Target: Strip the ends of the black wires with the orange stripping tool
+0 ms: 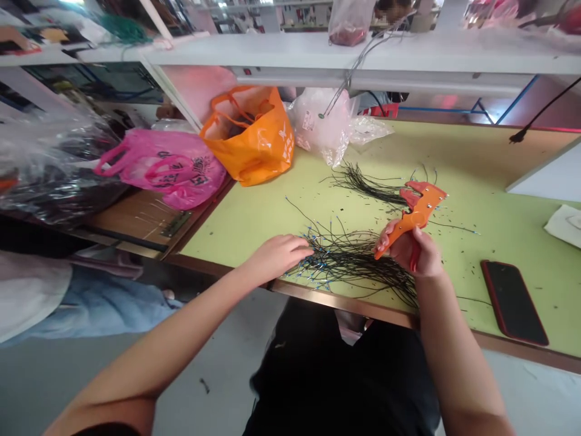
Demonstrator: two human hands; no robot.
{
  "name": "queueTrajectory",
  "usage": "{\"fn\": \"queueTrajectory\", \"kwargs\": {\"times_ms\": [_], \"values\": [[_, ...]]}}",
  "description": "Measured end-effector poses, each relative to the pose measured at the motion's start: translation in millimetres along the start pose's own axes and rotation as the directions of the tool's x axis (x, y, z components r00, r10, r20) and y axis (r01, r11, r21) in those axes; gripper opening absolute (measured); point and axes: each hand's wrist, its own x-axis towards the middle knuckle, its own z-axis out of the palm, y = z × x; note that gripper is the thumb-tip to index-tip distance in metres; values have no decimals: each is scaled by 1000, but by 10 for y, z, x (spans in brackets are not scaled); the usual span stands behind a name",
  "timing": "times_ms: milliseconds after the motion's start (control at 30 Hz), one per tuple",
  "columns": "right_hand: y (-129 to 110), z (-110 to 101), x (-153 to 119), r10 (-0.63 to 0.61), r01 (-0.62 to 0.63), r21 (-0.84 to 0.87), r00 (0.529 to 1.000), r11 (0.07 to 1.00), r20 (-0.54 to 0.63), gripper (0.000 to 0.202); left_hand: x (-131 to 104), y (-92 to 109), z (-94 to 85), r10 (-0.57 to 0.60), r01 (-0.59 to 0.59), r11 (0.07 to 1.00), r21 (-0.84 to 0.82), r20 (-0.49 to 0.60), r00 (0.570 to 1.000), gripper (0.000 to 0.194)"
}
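Observation:
My right hand (pixel 424 251) is wrapped round the handles of an orange wire stripper (pixel 420 212), its jaws pointing up and away from me. Beneath it, a large bundle of thin black wires (pixel 358 260) lies along the table's front edge, with blue and bare metal tips at its left end. At those tips my left hand (pixel 288 251) has its fingers pressed together, touching the wires; what is pinched between them is hidden. A smaller bundle of black wires (pixel 363 184) lies farther back, its right end behind the stripper.
Small black scraps litter the green table (pixel 254 212). A phone (pixel 515 303) lies at the right, near a white cloth or paper (pixel 565 225). An orange bag (pixel 258 145), a pink bag (pixel 167 166) and a clear plastic bag (pixel 322 124) stand behind. Another person's leg (pixel 113 303) shows at left.

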Motion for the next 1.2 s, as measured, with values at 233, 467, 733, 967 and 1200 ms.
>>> {"fn": "queueTrajectory", "kwargs": {"times_ms": [233,467,733,967,1200], "values": [[44,-38,11,43,-44,23,999,999,24,40,170,106,271,62,-64,998,-29,-66,996,20],[85,-52,17,58,-59,45,998,997,27,40,338,303,303,-189,77,916,-393,-255,948,25],[190,-70,-17,133,-132,-13,983,991,125,51,1094,639,90,-481,193,786,-587,-386,787,29],[163,-218,-76,212,-215,-2,959,977,191,61,1538,554,119,-150,32,967,-252,-465,873,31],[56,-294,-119,349,-344,-71,893,936,284,66,1366,463,140,-205,6,906,-424,-425,882,30]]}}
